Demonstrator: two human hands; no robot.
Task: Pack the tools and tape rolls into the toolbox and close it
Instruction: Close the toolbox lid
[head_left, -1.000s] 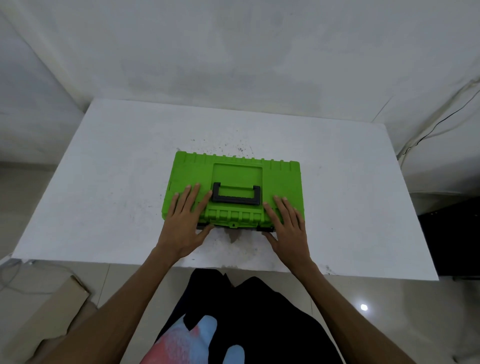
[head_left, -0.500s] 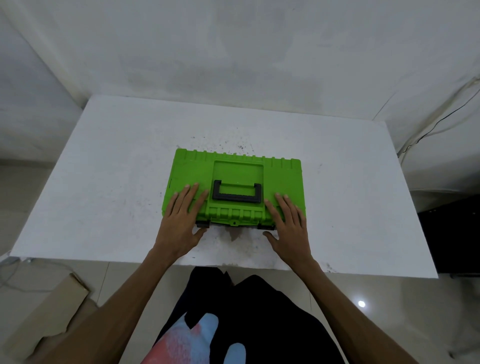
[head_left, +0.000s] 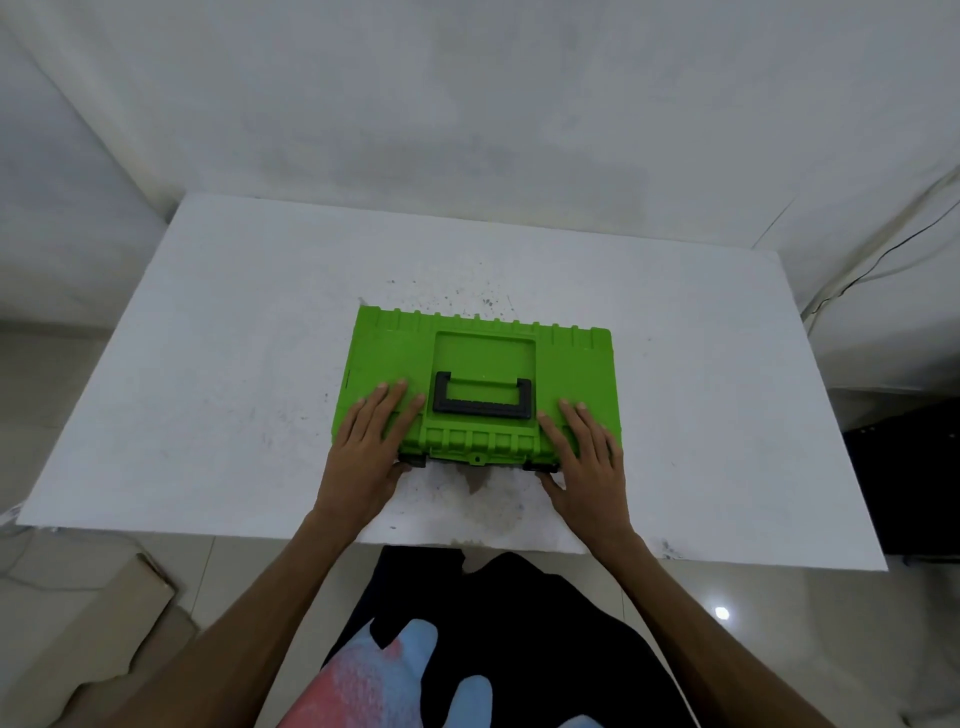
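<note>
White table (head_left: 208, 389) against white wall (head_left: 467, 104); glossy tiled floor (head_left: 779, 623); cardboard (head_left: 104, 623) lower left.

Green toolbox (head_left: 478, 358) on white table (head_left: 218, 364)

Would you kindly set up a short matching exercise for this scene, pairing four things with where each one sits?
Things:
1. toolbox
2. carry handle
3. left hand
4. right hand

Places:
A. lying flat in the recess of the lid
B. flat on the lid at the near right corner
C. lid down, on the white table
D. flat on the lid at the near left corner

Pairs: 1-C, 2-A, 3-D, 4-B
</note>
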